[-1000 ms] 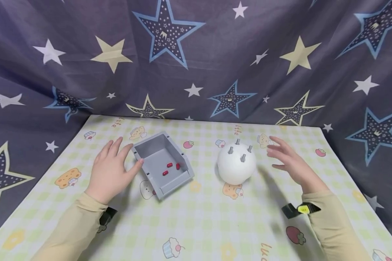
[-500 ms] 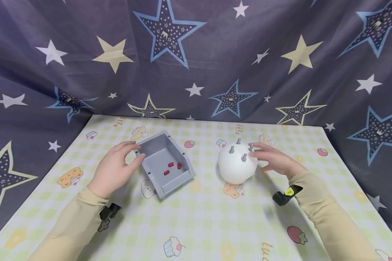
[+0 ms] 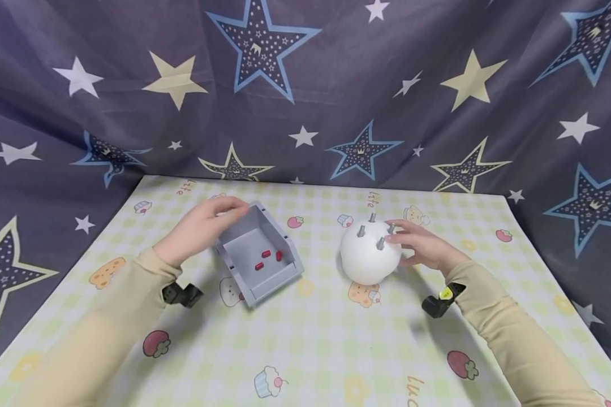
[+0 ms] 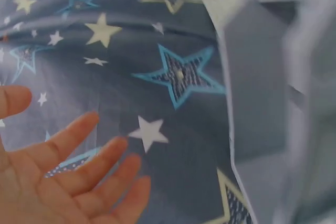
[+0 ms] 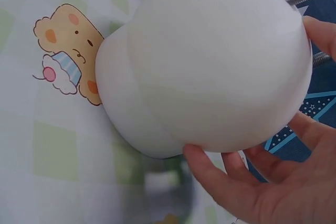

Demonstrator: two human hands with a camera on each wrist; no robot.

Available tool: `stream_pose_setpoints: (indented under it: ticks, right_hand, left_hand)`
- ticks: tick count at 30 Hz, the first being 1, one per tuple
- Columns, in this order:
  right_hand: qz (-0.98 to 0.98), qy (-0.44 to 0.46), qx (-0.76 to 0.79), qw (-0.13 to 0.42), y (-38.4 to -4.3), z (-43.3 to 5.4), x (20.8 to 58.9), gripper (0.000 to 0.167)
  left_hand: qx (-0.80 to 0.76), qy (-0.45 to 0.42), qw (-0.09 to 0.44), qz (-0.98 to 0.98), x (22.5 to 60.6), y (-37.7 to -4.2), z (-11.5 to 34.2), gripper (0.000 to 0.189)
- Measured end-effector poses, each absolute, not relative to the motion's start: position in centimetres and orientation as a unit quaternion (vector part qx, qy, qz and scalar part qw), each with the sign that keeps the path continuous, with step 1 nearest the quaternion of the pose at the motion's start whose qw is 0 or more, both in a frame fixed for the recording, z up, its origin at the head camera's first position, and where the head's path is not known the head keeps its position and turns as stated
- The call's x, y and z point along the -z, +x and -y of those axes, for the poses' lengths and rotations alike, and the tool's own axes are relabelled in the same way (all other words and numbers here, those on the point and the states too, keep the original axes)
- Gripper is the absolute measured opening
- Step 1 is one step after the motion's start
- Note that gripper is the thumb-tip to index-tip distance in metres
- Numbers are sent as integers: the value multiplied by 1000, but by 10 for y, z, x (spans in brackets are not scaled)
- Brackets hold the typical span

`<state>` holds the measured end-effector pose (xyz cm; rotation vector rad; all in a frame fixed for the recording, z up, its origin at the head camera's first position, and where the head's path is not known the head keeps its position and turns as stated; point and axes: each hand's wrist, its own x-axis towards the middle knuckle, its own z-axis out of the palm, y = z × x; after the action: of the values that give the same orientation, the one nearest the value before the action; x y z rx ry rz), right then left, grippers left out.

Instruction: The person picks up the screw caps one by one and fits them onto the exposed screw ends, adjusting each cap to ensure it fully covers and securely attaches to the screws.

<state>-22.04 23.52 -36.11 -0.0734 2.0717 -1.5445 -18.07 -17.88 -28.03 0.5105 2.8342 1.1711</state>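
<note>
In the head view my right hand [image 3: 427, 246] holds the right side of a white ball-shaped body [image 3: 369, 257] standing on the table. Several grey threaded pegs [image 3: 380, 243] stick up from its top. The right wrist view shows fingers [image 5: 320, 32] near the pegs and the thumb lower on the white surface; a rounded bulge [image 5: 118, 77] lies below the main ball. My left hand [image 3: 201, 229] hovers over the back left rim of a grey open bin [image 3: 244, 240], fingers extended and nothing in them. Three small red capsule-shaped pieces [image 3: 266, 254] lie in the bin.
A checked tablecloth [image 3: 315, 339] with printed cakes and fruit covers the table. A dark star-patterned curtain [image 3: 305, 90] hangs behind and at both sides. Each wrist wears a black strap device [image 3: 182, 295].
My right hand has moved left from beside the white ball onto its side. My left hand has moved right and away from me, over the bin's back left part. The bin stays put.
</note>
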Motion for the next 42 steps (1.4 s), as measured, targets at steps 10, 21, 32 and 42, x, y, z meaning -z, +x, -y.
stream_pose_setpoints:
  ticks: [10, 21, 32, 42]
  right_hand:
    - [-771, -23, 577, 269, -221, -235, 361, 71]
    - [-772, -24, 575, 270, -222, -238, 362, 72]
    - [-770, -29, 577, 271, -222, -236, 366, 70]
    - [-769, -27, 578, 271, -223, -238, 363, 71]
  left_hand:
    - [-433, 146, 262, -850, 272, -222, 172, 49]
    - [-377, 85, 404, -829, 289, -266, 157, 57]
    - [-294, 54, 454, -839, 304, -283, 141, 42]
    - [-262, 48, 474, -839, 318, -288, 140, 45]
